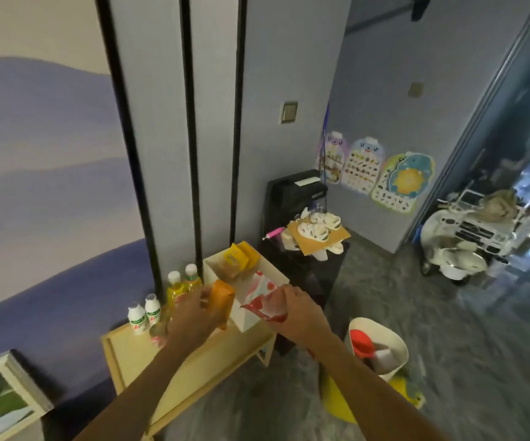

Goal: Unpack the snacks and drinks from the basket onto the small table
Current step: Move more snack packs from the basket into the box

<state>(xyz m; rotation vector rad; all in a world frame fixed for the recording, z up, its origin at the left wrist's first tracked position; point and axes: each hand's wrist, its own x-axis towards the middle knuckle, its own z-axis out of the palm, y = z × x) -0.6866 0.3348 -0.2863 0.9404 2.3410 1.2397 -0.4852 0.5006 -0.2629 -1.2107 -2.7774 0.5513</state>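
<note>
1. The left hand [193,308] is holding an orange packet [222,302], its fingers closed around the packet's left side, above the gap between the drinks and the basket [250,319].
2. The right hand [292,308] is gripping a red-and-white snack bag [265,305], fingers pinched on its upper part, at the basket's near right corner. Whether the bag is fully clear of the rim is not discernible.
3. The basket, a cream box-like container, is sitting on the right end of the wooden bench [129,351]. It is still containing a yellow packet [238,257] standing at its far corner, a brownish item beneath that, and a pale red-printed wrapper [258,283].
4. On the bench, two small white bottles [144,311] are standing side by side at the back left, with two yellow drink bottles [182,286] just behind them toward the wall.
5. Judgement: unpacking is appearing roughly half done; drinks are out, several snacks are remaining inside.
6. Recommendation for the step in hand: lift both packets fully clear of the rim before travelling left, and set them on the bare near part of the bench, apart from the upright bottles, which could topple if brushed.
7. A separate white bin [397,345] on the floor is holding a red item and pale objects; it is not appearing to belong to the task.
</note>
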